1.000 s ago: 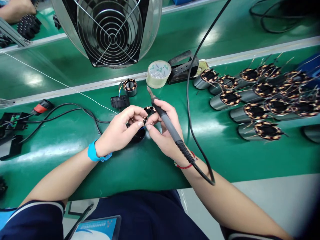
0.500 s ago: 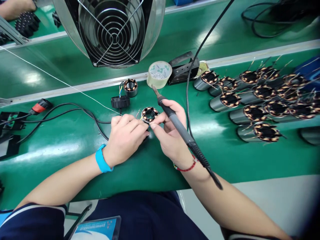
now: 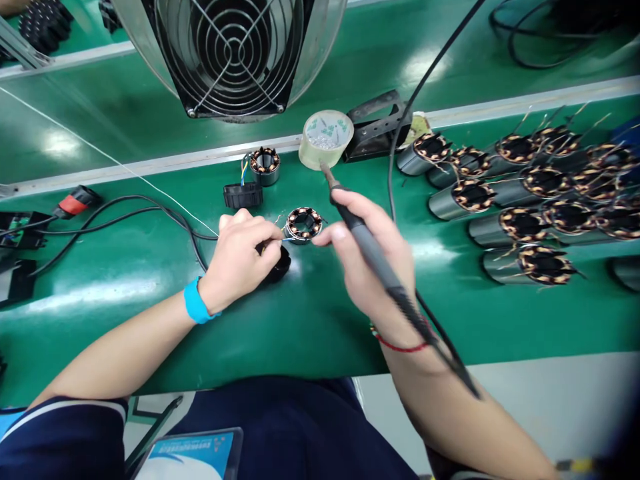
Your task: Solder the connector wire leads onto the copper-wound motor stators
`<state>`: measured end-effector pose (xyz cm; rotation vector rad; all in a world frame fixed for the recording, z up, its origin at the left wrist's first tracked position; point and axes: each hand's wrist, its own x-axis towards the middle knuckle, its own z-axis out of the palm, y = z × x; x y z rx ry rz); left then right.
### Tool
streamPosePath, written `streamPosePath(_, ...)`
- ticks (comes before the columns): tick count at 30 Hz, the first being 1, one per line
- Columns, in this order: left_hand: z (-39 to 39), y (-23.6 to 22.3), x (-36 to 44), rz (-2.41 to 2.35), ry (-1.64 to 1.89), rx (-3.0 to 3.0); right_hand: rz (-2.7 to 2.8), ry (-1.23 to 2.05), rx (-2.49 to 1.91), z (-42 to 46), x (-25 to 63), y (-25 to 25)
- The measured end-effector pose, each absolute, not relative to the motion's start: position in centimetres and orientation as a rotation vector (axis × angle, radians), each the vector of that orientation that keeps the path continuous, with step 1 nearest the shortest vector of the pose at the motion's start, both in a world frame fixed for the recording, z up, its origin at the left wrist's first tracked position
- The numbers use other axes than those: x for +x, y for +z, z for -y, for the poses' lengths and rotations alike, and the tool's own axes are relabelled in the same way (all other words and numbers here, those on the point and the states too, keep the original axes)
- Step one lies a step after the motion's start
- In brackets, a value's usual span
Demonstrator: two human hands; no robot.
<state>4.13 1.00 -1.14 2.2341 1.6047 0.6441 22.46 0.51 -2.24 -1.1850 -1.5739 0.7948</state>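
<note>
The left hand (image 3: 245,250) is bent over the middle of the desk (image 3: 330,327), its fingers curled and their tips drawn close together; a blue wire (image 3: 289,239) shows between those tips and the coil (image 3: 305,234), though one cannot tell whether they pinch it; a white strand (image 3: 120,162) runs from the far left to this hand, its end hidden there; the coil stands upright on the desk between the two hands, its wound ring facing up; a black cup (image 3: 281,265) lies on the near side of it, partly under the left hand.

The right hand (image 3: 373,260), slightly blurred, has its fingers part curled about the soldering iron (image 3: 367,250), thumb pointing left just beside the coil; the iron's tip points far and left, overlapping the tape roll (image 3: 325,137) in view, and contact cannot be told; a metal stand (image 3: 375,137) sits just right of the roll.

Farther off and left of the coil, a second coil (image 3: 266,175) stands beside a black cap (image 3: 243,195); many more coils (image 3: 504,227) stand grouped at right; a fan (image 3: 235,50) faces the desk from the far side.
</note>
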Motion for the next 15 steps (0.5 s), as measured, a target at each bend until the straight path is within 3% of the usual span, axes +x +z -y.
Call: streamPosePath(15, -1.5, -1.5, 4.2, -1.661, 0.613, 2.152, 1.537, 0.445, -0.974, 3.2, 24.2, -5.4)
